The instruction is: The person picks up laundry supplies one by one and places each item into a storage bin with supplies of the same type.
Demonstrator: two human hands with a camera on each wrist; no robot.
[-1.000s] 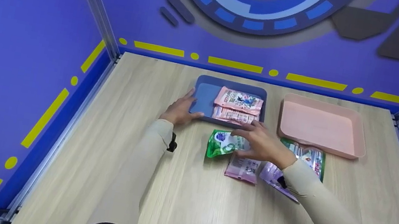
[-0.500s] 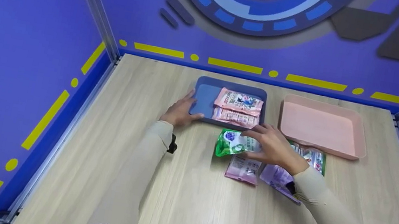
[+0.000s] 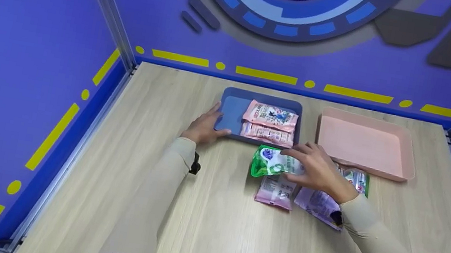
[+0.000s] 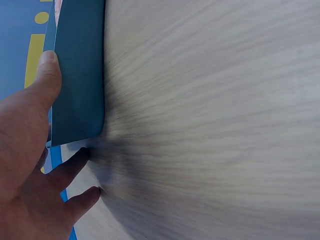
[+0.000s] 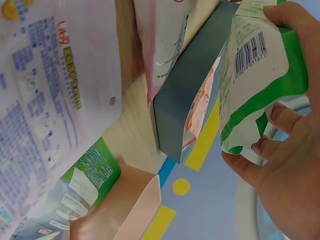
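My left hand [image 3: 205, 126] rests at the near left corner of a blue tray [image 3: 224, 132], thumb against the front wall and the other fingers spread along the left side. In that tray lie two pink packets [image 3: 271, 115]. My right hand [image 3: 314, 168] holds a green and white pouch [image 3: 267, 163] between thumb and fingers. The right wrist view shows the pouch's barcode side, raised off the table. Under it in the head view lies a pink packet [image 3: 273, 194], partly covered. A lilac pouch [image 3: 315, 204] lies beneath my right wrist.
To the right of the blue tray stands a pink tray [image 3: 403, 173]. Against its front edge lies another green-edged pouch [image 3: 358, 180], partly hidden by my right hand. Printed purple wall panels [image 3: 87, 21] enclose the wooden table [image 3: 206, 242] at the back and sides.
My right hand has moved right with the green and white pouch, which now covers more of the packet below. My left hand has stayed at the blue tray's corner.
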